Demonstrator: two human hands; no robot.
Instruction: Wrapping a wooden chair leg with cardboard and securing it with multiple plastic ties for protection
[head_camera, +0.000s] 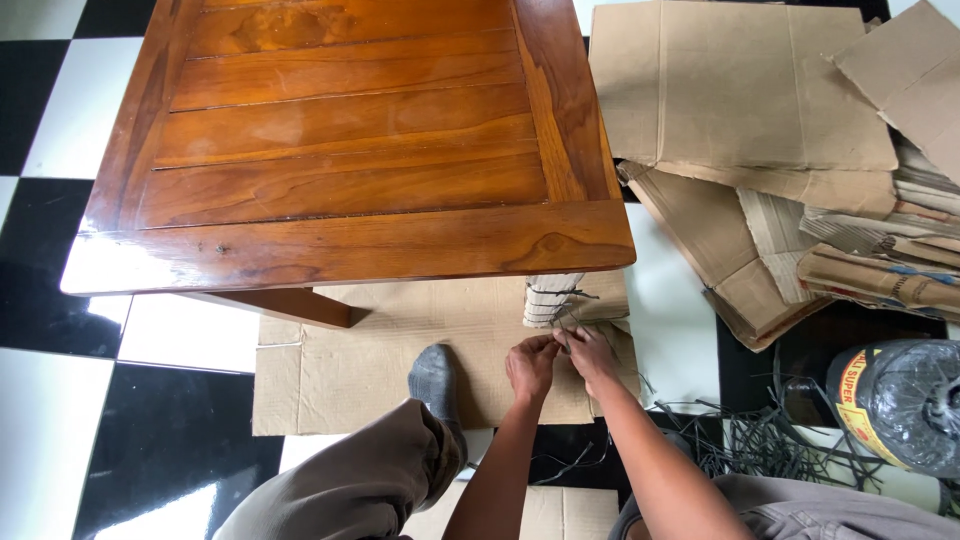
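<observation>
on the far left of my left hand i see the black and white tiled floor (60, 420), and above it the wooden table (340, 150), glossy and brown. below the table edge lies a flat cardboard sheet (350, 370) on the floor, and my foot in a grey sock (435, 380) rests on it, just left of my left hand.

my left hand (530, 365) is pinched together, the fingers closed on a thin dark string (565, 335) that goes around the table leg. my right hand (592, 355) touches it side by side, also pinched on the same string; the fingertips are too small to tell the exact grip. just above both hands the table leg is covered by a cardboard wrap (553, 298), already bound with several turns of string. i judge the upper part of the wrapping is done, and the tying near the hands is in progress; the end of the leg below is hidden by the hands.

to the right of my right hand lie loose black straps (760, 445) on the floor, then a pile of flattened cardboard boxes (780, 150), and far right a roll of dark string in plastic (900, 405).
</observation>
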